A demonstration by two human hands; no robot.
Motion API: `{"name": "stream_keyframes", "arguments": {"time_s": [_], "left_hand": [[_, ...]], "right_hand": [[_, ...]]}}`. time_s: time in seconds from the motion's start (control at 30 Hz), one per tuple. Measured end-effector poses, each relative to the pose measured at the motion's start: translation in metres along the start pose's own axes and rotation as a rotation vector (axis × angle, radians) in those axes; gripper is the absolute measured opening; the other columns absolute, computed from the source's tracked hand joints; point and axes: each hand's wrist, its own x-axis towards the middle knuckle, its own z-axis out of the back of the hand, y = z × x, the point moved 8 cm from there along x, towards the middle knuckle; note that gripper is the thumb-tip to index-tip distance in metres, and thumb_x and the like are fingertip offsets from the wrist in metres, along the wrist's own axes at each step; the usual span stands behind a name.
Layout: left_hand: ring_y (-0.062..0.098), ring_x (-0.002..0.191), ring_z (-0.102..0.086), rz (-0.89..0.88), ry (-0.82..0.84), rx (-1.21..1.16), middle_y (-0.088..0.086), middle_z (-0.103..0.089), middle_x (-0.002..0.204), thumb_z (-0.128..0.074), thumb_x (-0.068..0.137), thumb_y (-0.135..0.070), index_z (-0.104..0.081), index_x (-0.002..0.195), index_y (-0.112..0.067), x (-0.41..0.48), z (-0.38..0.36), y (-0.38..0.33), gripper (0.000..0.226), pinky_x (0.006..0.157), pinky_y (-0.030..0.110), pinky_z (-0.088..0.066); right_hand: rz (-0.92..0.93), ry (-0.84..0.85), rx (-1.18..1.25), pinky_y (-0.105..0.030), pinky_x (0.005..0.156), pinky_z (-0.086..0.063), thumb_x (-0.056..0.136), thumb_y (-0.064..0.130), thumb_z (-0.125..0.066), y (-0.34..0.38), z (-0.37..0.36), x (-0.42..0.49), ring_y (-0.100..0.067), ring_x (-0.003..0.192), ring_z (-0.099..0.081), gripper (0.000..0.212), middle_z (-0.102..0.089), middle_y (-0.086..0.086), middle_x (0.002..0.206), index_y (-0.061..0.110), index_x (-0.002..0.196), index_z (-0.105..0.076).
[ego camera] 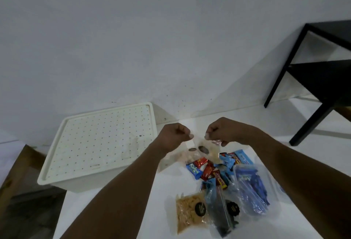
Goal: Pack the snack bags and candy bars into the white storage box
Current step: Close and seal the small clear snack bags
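**Desk:** What have the hands got?

**Me:** My left hand (174, 134) and right hand (218, 132) each pinch the top edge of a clear snack bag (199, 150). It hangs between them, above the table (148, 210).

**Desk:** Where's the risk?

**Me:** If I pull the two edges apart, I think the mouth could open or tear. The contents would then drop onto the candy bars (201, 170) lying right below. A thin pinch could also slip.

**Desk:** And the box?

**Me:** The white storage box (85, 186) sits to my left against the wall, and its perforated lid (98, 140) is on. That blocks everything, and both hands are busy.

**Desk:** Anything else around?

**Me:** Nearer me lie a yellow snack bag (190, 212), a dark bag (222, 216) and a clear bag of blue packets (248, 187), none of them packed. A black shelf (322, 71) stands well off to my right
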Motion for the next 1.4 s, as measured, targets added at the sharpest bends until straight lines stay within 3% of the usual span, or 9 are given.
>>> {"name": "stream_keyframes", "arguments": {"time_s": [0.1,0.2,0.5,0.63,0.77,0.87,1.13,1.27,1.4], "left_hand": [[0.012,0.087,-0.069,-0.027,0.028,-0.024,0.01,-0.077,0.096,-0.085,0.075,-0.026,-0.071,0.103,-0.013,-0.009,0.008,-0.021,0.034,0.071,0.022,-0.047],[0.011,0.085,-0.068,-0.071,0.04,-0.062,0.005,-0.077,0.094,-0.08,0.08,-0.028,-0.075,0.096,-0.012,-0.018,0.008,-0.039,0.023,0.07,0.02,-0.047],[0.018,0.084,-0.073,-0.1,-0.033,-0.334,0.003,-0.074,0.092,-0.068,0.091,-0.024,-0.069,0.087,-0.017,-0.034,0.011,-0.06,0.008,0.078,0.032,-0.048],[0.015,0.078,-0.071,-0.131,-0.038,-0.303,0.004,-0.077,0.096,-0.071,0.088,-0.028,-0.071,0.096,-0.012,-0.042,0.011,-0.062,0.018,0.074,0.032,-0.046],[0.012,0.068,-0.065,-0.148,-0.089,-0.37,0.002,-0.075,0.084,-0.072,0.088,-0.023,-0.07,0.094,-0.012,-0.043,0.017,-0.063,0.013,0.067,0.028,-0.044],[0.012,0.066,-0.062,-0.154,-0.112,-0.457,0.003,-0.072,0.079,-0.074,0.085,-0.021,-0.071,0.089,-0.012,-0.041,0.024,-0.065,0.011,0.072,0.032,-0.042],[0.023,0.079,-0.072,-0.099,-0.151,-0.692,0.008,-0.076,0.084,-0.076,0.083,-0.02,-0.074,0.095,-0.008,-0.042,0.021,-0.053,0.018,0.079,0.035,-0.048],[0.023,0.077,-0.071,-0.095,-0.164,-0.719,0.011,-0.074,0.081,-0.076,0.083,-0.018,-0.075,0.086,-0.008,-0.045,0.018,-0.048,0.011,0.079,0.036,-0.05],[0.016,0.07,-0.068,-0.108,-0.234,-0.637,0.011,-0.073,0.08,-0.072,0.087,-0.022,-0.074,0.086,-0.006,-0.044,0.028,-0.047,0.016,0.077,0.035,-0.045]], "right_hand": [[0.048,-0.075,0.178,-0.027,0.058,-0.049,0.085,0.022,-0.073,0.011,0.023,-0.018,-0.018,0.069,-0.054,0.018,-0.061,-0.013,0.075,0.005,0.092,-0.075],[0.082,-0.13,0.305,-0.029,0.062,-0.046,0.083,0.027,-0.075,0.017,0.03,-0.029,-0.015,0.069,-0.054,0.021,-0.059,-0.009,0.073,0.007,0.09,-0.076],[0.188,-0.303,0.711,-0.038,0.076,-0.043,0.087,0.026,-0.069,0.018,0.016,-0.048,-0.021,0.083,-0.06,0.034,-0.066,-0.009,0.082,-0.006,0.096,-0.066],[0.225,-0.437,0.71,-0.035,0.073,-0.046,0.089,0.019,-0.067,0.033,0.017,-0.05,-0.019,0.081,-0.065,0.012,-0.069,-0.01,0.08,0.01,0.084,-0.072],[0.287,-0.486,0.647,-0.035,0.073,-0.047,0.087,0.023,-0.07,0.049,0.021,-0.053,-0.016,0.08,-0.067,0.015,-0.072,-0.006,0.076,0.009,0.084,-0.072],[0.301,-0.478,0.76,-0.034,0.072,-0.047,0.088,0.027,-0.069,0.053,0.016,-0.054,-0.02,0.083,-0.069,0.014,-0.074,-0.006,0.08,0.013,0.088,-0.074],[0.276,-0.612,1.008,-0.037,0.07,-0.044,0.088,0.011,-0.064,0.056,0.011,-0.056,-0.021,0.068,-0.059,0.008,-0.067,-0.01,0.075,0.005,0.083,-0.067],[0.249,-0.684,0.943,-0.028,0.062,-0.042,0.088,0.008,-0.059,0.061,0.011,-0.056,-0.016,0.062,-0.054,0.014,-0.065,-0.006,0.068,0.006,0.077,-0.067],[0.282,-0.627,0.824,-0.028,0.061,-0.041,0.094,0.014,-0.056,0.073,0.005,-0.056,-0.016,0.066,-0.055,0.023,-0.067,-0.005,0.07,0.001,0.079,-0.067]]}}
